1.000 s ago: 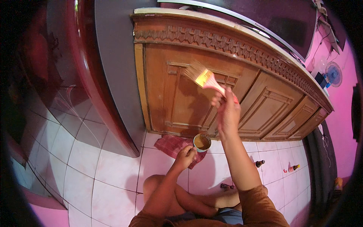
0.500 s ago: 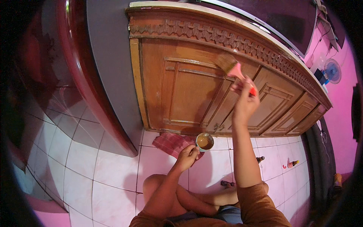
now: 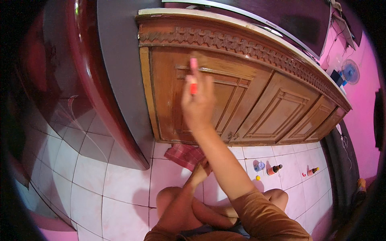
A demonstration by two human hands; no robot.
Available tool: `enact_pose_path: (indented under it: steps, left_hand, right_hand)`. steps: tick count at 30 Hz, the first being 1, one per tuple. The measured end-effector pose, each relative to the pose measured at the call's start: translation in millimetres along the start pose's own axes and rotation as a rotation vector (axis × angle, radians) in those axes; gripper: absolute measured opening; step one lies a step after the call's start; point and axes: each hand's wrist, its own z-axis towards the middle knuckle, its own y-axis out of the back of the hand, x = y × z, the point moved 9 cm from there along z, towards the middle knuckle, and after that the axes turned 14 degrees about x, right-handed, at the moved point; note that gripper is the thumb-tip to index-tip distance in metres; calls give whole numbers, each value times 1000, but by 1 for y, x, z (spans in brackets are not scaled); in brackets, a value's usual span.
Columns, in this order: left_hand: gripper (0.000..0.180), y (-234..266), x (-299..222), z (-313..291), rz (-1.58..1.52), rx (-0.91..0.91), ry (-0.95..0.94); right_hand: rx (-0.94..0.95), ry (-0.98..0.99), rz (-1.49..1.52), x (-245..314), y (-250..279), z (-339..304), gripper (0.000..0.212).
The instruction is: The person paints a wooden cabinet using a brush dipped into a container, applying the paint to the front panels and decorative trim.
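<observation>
My right hand (image 3: pixel 200 102) grips a paintbrush (image 3: pixel 194 64) with a pink and red handle, smeared by motion. Its bristles are against or just before the upper left of the wooden cabinet (image 3: pixel 165 92), under the carved trim, where wet streaks shine. Low down, my left hand (image 3: pixel 201 172) is closed near the floor, partly behind my right forearm. The cup of brown liquid it held half a second ago is hidden by that arm. Beside my left hand a red checked cloth (image 3: pixel 181 156) lies on the tiles at the cabinet's foot.
A dark bottle (image 3: pixel 274 169), a clear cup (image 3: pixel 259 166), a yellow cap (image 3: pixel 257 178) and a smaller bottle (image 3: pixel 313 171) are on the floor at right. A grey-sided, dark red appliance (image 3: pixel 120 80) stands left. A television (image 3: pixel 297 24) and fan (image 3: pixel 350 72) are above.
My right hand has swept the brush left along the cabinet's upper panel. Its forearm now covers the cup. The bottle and clear cup on the floor have come into sight.
</observation>
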Motion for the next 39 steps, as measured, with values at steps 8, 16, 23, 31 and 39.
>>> enact_pose_path:
  steps: [8, 16, 23, 31, 39]
  left_hand:
    - [55, 7, 37, 7, -100, -1, -171]
    - [29, -2, 7, -5, -17, 13, 152]
    - [32, -11, -1, -3, 23, 36, 161]
    - [31, -9, 21, 2, -45, 55, 120]
    - [29, -8, 12, -1, 9, 19, 136]
  right_hand:
    - [70, 123, 270, 43, -31, 16, 34]
    - [-111, -53, 170, -86, 75, 1, 19]
    - [-259, -182, -114, -126, 158, -30, 25]
    - [-77, 17, -138, -37, 50, 4, 49]
    - [29, -14, 270, -52, 51, 6, 22]
